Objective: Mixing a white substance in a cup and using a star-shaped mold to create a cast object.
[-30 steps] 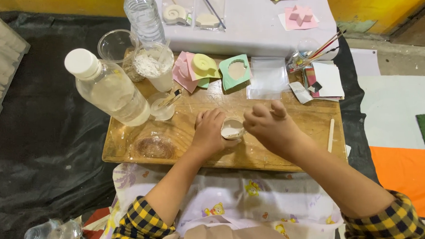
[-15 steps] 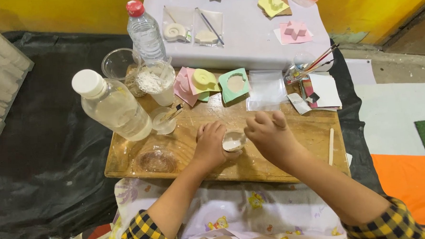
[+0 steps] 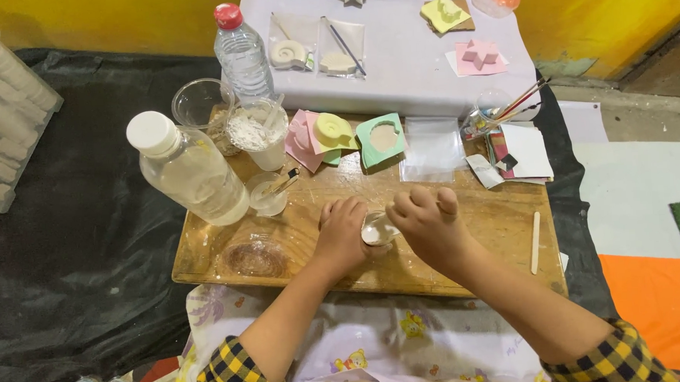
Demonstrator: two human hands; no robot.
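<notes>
My left hand [image 3: 343, 234] and my right hand [image 3: 427, 224] meet over the middle of a wooden board [image 3: 502, 230]. Between them sits a small clear cup [image 3: 375, 231] with white mix inside. The left hand grips the cup's left side. My right hand's fingers are bent over its right rim; what they pinch is hidden. A wooden stick [image 3: 536, 242] lies on the board to the right of that hand.
On the board's left stand a large clear bottle [image 3: 190, 173], a cup of white powder [image 3: 255, 133] and a small cup with a stirrer [image 3: 267, 193]. Coloured moulds [image 3: 336, 134], a water bottle [image 3: 240, 54] and paintbrushes [image 3: 513, 103] lie farther back. Black sheeting covers the floor at left.
The view has shifted slightly, so more of the far white surface shows. Both hands stay at the small cup, with the right fingers moving a little over it.
</notes>
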